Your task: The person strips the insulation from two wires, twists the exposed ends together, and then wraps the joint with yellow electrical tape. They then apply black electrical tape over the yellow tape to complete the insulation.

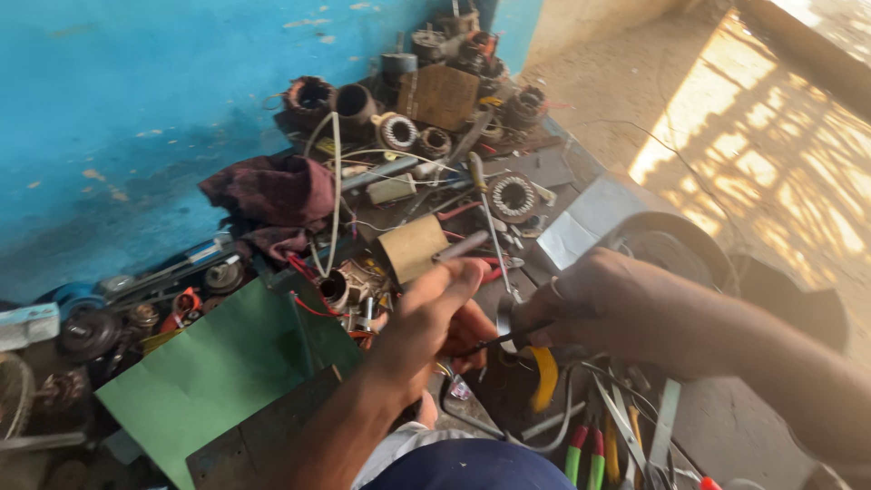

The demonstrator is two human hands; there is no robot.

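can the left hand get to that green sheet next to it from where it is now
Probably yes. The left hand hovers just right of the green sheet, whose top lies bare, with nothing between them, though its grip looks busy with a thin wire.

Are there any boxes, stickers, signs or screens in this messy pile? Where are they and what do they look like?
No screens or signs show.
Brown board: flat square with faint marks, leaning at the back by the blue wall.
Tan card piece: small, plain, above the left hand.
Green sheet: big, flat, plain, lower left.
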